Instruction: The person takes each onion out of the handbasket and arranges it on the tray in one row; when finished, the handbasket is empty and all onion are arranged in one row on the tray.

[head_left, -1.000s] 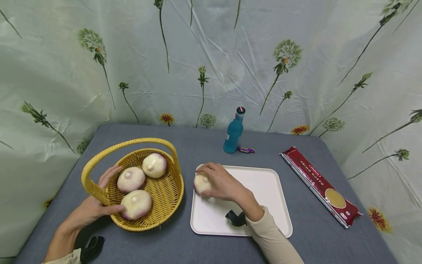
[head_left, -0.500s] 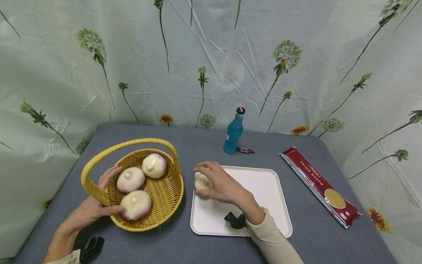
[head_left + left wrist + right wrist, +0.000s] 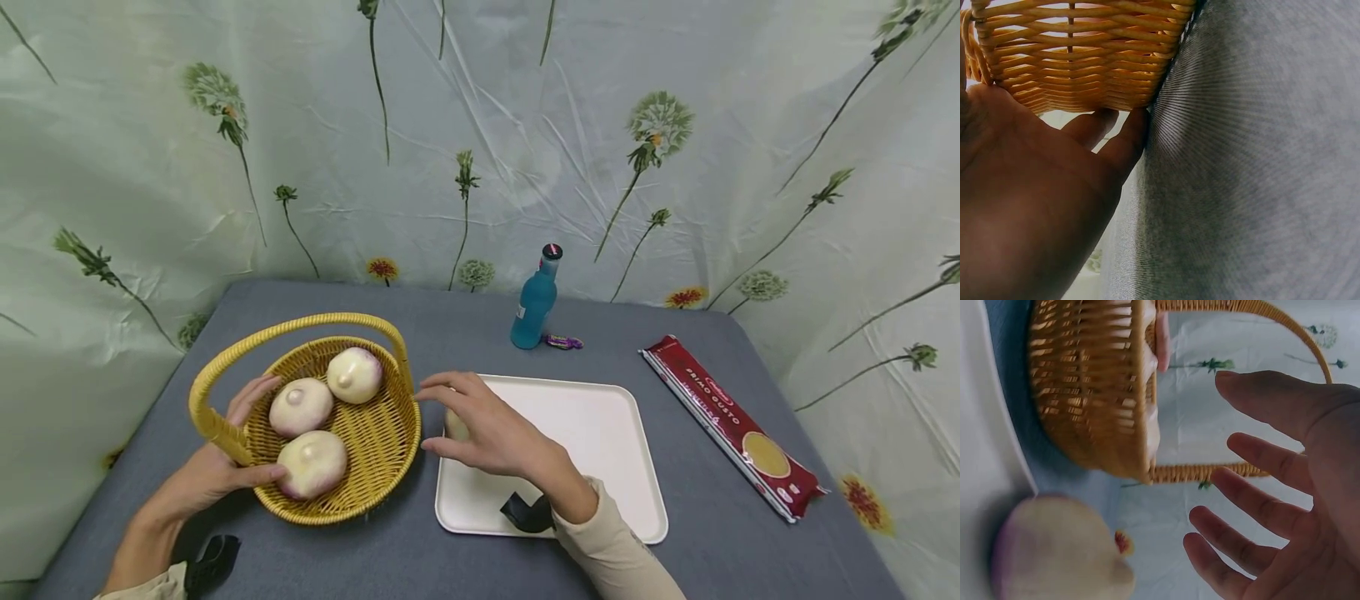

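Observation:
A yellow wicker basket [image 3: 378, 446] with a tall handle holds three white-and-purple turnips, among them a front turnip [image 3: 312, 465]. My left hand [image 3: 202, 479] grips the basket's left side, its thumb lying over the rim by that front turnip. In the left wrist view, fingertips [image 3: 1132, 134] lie against the weave. My right hand [image 3: 495, 429] hovers over the left part of a white tray [image 3: 577, 433], fingers spread. Beneath it another turnip [image 3: 1054, 550] rests on the tray, apart from the fingers in the right wrist view and mostly hidden in the head view.
Behind the tray stands a blue bottle [image 3: 534, 304], with a purple-wrapped candy [image 3: 563, 342] beside it. A red pasta packet [image 3: 731, 425] lies slantwise to the right. A flower-printed curtain [image 3: 420, 167] closes off the back of the grey table [image 3: 397, 567].
My right hand has let go of the turnip on the tray, spread its fingers and moved slightly left, toward the basket. The left hand and basket stay put.

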A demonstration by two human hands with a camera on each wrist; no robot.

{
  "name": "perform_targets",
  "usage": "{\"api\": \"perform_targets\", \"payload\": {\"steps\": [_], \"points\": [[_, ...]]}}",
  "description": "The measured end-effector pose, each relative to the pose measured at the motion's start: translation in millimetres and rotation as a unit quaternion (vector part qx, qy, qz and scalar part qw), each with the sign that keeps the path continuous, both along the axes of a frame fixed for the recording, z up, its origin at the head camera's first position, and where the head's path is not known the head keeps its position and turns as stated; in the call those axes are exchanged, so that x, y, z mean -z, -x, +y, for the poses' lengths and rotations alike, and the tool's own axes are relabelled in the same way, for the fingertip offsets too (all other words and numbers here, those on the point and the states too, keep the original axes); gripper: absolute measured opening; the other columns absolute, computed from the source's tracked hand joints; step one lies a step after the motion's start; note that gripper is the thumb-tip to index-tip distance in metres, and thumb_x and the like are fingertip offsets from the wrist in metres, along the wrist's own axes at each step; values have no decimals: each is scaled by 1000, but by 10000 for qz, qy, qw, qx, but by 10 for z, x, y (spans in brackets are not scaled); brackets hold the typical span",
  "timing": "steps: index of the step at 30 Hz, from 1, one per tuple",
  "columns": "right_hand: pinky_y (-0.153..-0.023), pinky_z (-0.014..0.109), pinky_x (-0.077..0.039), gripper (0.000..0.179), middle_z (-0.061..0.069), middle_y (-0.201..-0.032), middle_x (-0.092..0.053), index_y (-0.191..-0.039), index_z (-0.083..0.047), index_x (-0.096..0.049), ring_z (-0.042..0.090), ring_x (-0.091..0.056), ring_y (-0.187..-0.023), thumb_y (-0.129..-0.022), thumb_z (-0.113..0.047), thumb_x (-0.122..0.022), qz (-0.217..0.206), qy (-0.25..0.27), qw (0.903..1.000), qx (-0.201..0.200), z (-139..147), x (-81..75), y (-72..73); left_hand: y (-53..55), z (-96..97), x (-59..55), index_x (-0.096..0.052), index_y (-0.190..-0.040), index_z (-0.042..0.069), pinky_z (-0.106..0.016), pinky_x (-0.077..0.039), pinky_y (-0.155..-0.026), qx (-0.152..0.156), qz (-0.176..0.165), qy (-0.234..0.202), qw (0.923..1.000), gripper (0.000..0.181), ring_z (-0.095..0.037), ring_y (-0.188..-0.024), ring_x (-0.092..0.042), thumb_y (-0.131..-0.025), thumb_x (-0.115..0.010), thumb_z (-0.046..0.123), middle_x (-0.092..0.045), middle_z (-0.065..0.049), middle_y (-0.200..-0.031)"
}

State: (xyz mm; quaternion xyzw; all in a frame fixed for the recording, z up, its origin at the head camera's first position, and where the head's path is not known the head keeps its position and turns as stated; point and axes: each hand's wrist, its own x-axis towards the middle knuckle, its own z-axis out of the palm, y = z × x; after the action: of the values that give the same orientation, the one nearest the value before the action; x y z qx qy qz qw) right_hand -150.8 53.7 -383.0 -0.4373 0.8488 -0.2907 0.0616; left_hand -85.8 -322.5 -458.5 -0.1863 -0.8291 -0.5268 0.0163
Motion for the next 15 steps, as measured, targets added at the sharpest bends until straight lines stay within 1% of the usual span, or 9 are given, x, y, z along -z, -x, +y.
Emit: {"api": "perform_targets", "payload": {"steps": [3,6,13,15], "points": [[-111,38,-39,49,2,-145,-50,-138,-14,-58,18,-43,-135,-93,-32,-72,145,120,9997,-182,-53,-24,-44,5,7,-1,-15,-160,10,-3,-9,-104,-14,-2,24,10000,113,6,-146,-2,-70,-80,-11,-3,-12,-164],[-110,37,-39,49,3,-146,-50,-138,-16,-58,18,-44,-135,-93,-31,-72,238,199,9990,-324,-120,-35,-90,3,9,2,-15,-160,10,-3,-9,-104,-2,-14,21,10000,113,6,-146,-2,-71,-79,-11,-3,-12,-164],[-111,35,-37,51,4,-149,-47,-141,-17,-55,19,-41,-137,-95,-33,-70,-13,255,9980,-573,-303,-14,-160,-4,10,1,-14,-161,11,-3,-8,-103,-12,-77,7,10000,113,7,-145,-1,-71,-79,-11,-2,-9,-165],[-110,33,-37,51,3,-149,-46,-142,-17,-54,18,-42,-136,-96,-33,-68,-18,304,9974,-646,-354,-4,-170,3,8,1,-14,-161,10,-4,-8,-104,16,-47,-38,10000,113,6,-146,-1,-71,-79,-12,-2,-10,-165]]}}
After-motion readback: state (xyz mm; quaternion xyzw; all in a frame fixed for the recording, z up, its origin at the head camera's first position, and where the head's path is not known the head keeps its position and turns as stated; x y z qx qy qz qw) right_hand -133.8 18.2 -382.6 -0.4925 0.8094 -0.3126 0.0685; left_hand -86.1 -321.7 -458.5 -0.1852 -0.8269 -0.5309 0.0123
